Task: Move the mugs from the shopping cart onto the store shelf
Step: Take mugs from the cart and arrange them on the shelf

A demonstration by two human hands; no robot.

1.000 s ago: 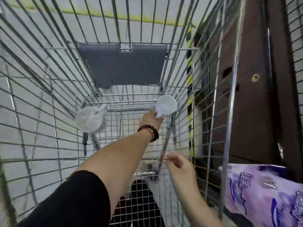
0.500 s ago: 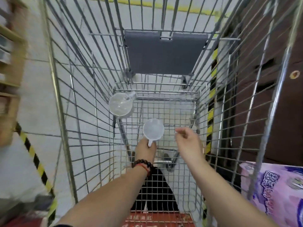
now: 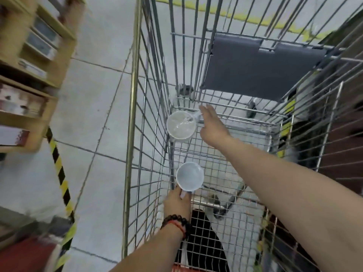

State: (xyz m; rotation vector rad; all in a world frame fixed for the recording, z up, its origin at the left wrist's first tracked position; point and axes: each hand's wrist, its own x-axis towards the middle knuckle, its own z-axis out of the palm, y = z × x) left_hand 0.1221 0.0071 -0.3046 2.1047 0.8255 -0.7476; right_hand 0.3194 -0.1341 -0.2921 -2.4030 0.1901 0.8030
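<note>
I look down into a wire shopping cart [image 3: 135,118]. My left hand [image 3: 177,202], with a bead bracelet on the wrist, grips the handle of a white mug [image 3: 190,176] and holds it above the cart floor near the left wall. A second, clear mug [image 3: 181,126] stands farther in at the cart's left corner, its handle pointing right. My right hand [image 3: 213,126] reaches in beside that handle with fingers stretched out. I cannot tell whether the fingers touch it.
Wooden store shelves [image 3: 29,75] with boxed goods stand to the left, across a grey tiled floor with black-and-yellow tape [image 3: 60,173]. A grey flap [image 3: 261,71] hangs on the cart's far end. Dark brown furniture lies to the right of the cart.
My view has swung left, bringing the shelves in. My left hand has drawn the white mug back toward me. My right hand has gone forward to the clear mug.
</note>
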